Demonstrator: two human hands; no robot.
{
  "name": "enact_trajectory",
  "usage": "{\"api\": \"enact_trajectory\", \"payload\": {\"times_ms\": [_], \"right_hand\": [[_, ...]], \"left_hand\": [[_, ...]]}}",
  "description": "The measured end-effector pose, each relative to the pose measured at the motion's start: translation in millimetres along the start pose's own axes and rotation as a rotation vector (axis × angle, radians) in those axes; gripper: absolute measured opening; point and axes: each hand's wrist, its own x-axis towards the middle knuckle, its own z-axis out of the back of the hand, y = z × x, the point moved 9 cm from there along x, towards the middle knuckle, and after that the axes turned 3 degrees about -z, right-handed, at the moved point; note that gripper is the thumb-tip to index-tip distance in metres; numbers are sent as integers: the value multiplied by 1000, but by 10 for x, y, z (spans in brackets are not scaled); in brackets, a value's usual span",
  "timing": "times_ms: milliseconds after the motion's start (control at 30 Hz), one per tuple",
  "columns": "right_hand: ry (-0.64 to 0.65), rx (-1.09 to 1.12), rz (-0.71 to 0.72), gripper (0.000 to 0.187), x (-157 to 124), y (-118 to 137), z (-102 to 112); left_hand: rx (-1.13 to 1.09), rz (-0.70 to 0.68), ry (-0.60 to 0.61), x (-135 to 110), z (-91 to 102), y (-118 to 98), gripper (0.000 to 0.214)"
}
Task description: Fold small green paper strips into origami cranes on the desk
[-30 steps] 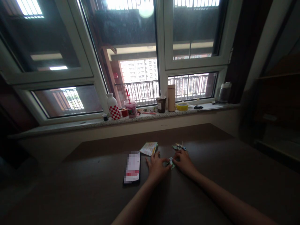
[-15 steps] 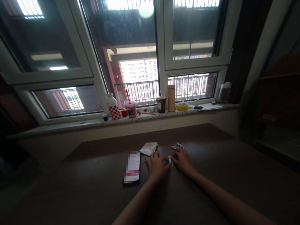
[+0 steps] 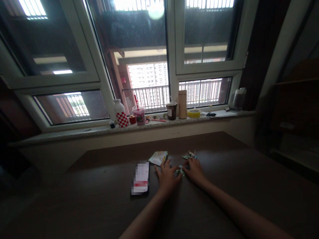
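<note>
Head view: I am observing a small green-and-white piece [image 3: 180, 171] sitting between the two hands, low over or on the brown table [image 3: 104, 186]; it is now lying slightly further left than a second ago and is turned a little, the right hand [image 3: 194, 169] having shifted left with it; the left hand [image 3: 167, 174] is staying almost in place. I am reading this as a small adjustment of the piece, with work on it continuing. The hands are standing near each other; the left thumb and forefinger appear to be pinching the piece; the right fingertips are reaching its other side, and I cannot tell whether they are gripping. Beyond the right fingers a cluster of crumpled pieces [image 3: 190, 154] is lying; a flat packet [image 3: 159, 158] is resting beyond the left fingers, its contents not showing.

Containers are standing along the windowsill [image 3: 82, 133]: a clear-sided cup [image 3: 139, 116] is showing pink contents; a lidded cup [image 3: 171, 111] is looking dark inside; a checkered bottle [image 3: 121, 114] and a tan tumbler [image 3: 182, 104] are hiding theirs.
</note>
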Motion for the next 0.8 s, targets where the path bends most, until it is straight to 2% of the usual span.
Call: {"api": "enact_trajectory", "payload": {"times_ms": [267,533,800], "right_hand": [[29,41,-19,11,13,-37,-2],[32,71,-1,17,6,-59,20],[57,64,-86,17,21,-40,31]], "left_hand": [[60,-49,-3,-2,13,-25,23],[62,-62,-13,-2,46,-49,23],[78,-65,-31,6,20,-17,22]]}}
